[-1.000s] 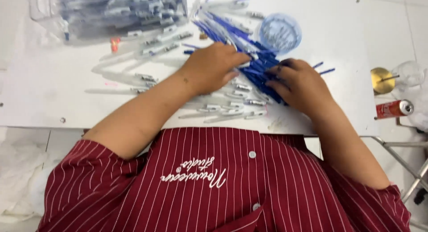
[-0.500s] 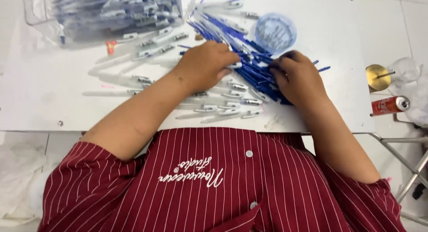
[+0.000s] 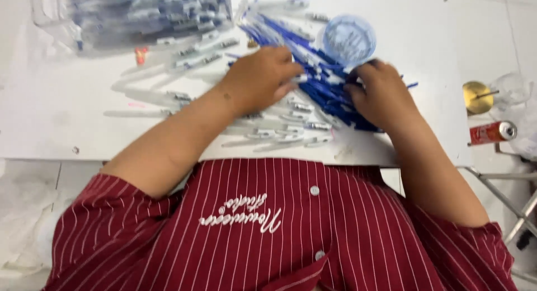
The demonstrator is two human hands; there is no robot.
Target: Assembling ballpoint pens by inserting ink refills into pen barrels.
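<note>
Now both hands sit lower on the white bench (image 3: 67, 129) than a second ago. Left hand (image 3: 260, 78) rests flat, fingers spread, over the clear pen barrels (image 3: 285, 131); right hand (image 3: 380, 92) has curled in — grip pressed on the blue refills (image 3: 330, 92), gathering them beside the round lid (image 3: 349, 38).

blue refills (image 3: 330, 90): thin blue sticks, loose heap fanned diagonally, mid-table toward the far edge, partly under both hands
clear pen barrels (image 3: 285, 129): see-through tubes lying flat, scattered near the table's front edge
</note>
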